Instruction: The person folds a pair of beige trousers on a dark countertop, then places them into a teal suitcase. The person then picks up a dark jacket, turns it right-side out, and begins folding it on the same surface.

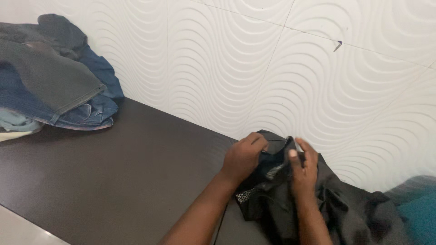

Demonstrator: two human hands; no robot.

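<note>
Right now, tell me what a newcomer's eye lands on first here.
First, both hands at the lower middle: the left hand and right hand have a grip on a crumpled black garment lying on the dark table against the wall. Next, the pile of folded jeans at the far left corner. Behind everything runs a white wall with raised wavy ridges.

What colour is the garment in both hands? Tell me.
Black garment, seen in the head view.

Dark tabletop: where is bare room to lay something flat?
The dark tabletop lies bare between the denim pile at far left and the left hand. It is crowded at right, where both hands, right hand included, grip the black garment.
</note>
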